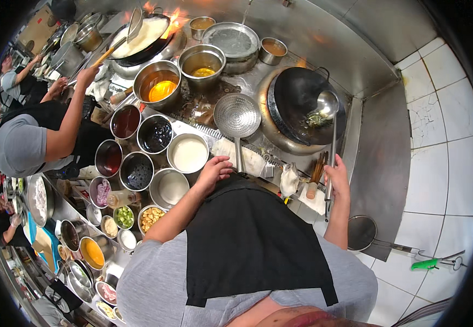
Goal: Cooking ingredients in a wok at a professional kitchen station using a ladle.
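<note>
My right hand (336,177) is closed round the long handle of a metal ladle (328,103). The ladle's bowl is inside a black wok (297,92) on the right burner, over a small dark greenish clump (317,119). My left hand (214,173) has its fingers stretched out and holds nothing. Beside it are a steel pot of white liquid (188,153) and the handle of a perforated metal skimmer (237,113), whose bowl lies left of the wok. Whether the fingers touch that handle, I cannot tell.
Flames rise around a co-worker's wok (144,39) at the far left, where another person (35,139) holds a wooden-handled strainer. Pots of amber oil (158,86) and dark sauces (139,170) crowd the left. A wooden-handled brush (313,182) and a white cloth (289,181) lie near my right hand.
</note>
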{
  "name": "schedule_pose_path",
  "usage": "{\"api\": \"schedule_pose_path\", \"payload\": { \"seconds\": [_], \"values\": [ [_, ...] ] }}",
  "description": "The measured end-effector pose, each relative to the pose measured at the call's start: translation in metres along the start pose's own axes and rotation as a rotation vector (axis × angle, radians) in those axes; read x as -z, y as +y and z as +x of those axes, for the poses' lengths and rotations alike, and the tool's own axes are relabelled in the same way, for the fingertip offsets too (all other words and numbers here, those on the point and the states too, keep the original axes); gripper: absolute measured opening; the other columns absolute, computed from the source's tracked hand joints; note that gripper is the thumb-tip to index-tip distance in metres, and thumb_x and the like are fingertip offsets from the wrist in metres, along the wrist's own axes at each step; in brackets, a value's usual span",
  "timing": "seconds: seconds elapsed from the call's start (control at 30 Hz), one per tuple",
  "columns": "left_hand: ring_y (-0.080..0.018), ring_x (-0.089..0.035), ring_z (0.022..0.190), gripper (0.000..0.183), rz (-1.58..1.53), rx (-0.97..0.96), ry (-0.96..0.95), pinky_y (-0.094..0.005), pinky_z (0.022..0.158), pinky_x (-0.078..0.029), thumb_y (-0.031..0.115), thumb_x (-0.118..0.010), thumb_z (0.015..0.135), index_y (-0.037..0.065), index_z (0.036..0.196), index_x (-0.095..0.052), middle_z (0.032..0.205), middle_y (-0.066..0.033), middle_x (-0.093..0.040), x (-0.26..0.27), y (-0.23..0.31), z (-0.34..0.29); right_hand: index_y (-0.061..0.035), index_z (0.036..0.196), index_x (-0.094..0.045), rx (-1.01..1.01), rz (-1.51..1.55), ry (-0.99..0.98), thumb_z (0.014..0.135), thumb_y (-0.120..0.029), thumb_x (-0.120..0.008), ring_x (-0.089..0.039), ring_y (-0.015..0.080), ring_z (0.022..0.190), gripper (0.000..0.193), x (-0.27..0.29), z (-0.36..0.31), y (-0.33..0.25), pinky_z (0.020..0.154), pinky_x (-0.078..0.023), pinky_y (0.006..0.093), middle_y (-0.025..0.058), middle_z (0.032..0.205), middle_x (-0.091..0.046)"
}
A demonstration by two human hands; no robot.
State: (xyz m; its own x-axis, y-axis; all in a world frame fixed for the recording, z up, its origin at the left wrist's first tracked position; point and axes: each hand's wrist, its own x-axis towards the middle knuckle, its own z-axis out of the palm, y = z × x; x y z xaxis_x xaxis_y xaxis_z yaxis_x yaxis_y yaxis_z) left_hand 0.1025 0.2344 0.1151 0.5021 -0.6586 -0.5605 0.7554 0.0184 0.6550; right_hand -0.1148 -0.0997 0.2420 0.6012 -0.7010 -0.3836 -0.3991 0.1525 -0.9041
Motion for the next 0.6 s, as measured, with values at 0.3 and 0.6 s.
{"api": "schedule_pose_path", "payload": {
  "seconds": [0.3, 0.6],
  "values": [
    [-0.0127, -0.059, 0.08, 0.036, 0.002, 0.002, 0.002, -0.0259, 0.069, -0.048, 0.017, -0.061, 0.086, 0.005, 0.118, -0.051, 0.096, -0.0041, -0.061, -0.006, -0.003, 0.001, -0.0043, 0.144, -0.022, 0.18, 0.177, -0.258, 0.083, -0.003, -0.058, -0.046, 0.0061, 0.047, 0.071, -0.078, 0.01, -0.082, 0.036, -0.038, 0.0199, 0.0003, 0.071, -0.049],
    [-0.0161, -0.062, 0.086, 0.034, -0.068, -0.069, 0.064, -0.0293, 0.075, -0.052, 0.018, -0.056, 0.091, 0.003, 0.122, -0.048, 0.103, -0.0072, -0.061, 0.023, 0.006, -0.015, 0.0019, 0.133, -0.033, -0.009, 0.178, -0.778, 0.08, 0.001, -0.057, -0.048, 0.0086, 0.05, 0.058, -0.237, 0.131, -0.122, 0.037, -0.038, 0.0229, 0.0038, 0.072, -0.05]
  ]
}}
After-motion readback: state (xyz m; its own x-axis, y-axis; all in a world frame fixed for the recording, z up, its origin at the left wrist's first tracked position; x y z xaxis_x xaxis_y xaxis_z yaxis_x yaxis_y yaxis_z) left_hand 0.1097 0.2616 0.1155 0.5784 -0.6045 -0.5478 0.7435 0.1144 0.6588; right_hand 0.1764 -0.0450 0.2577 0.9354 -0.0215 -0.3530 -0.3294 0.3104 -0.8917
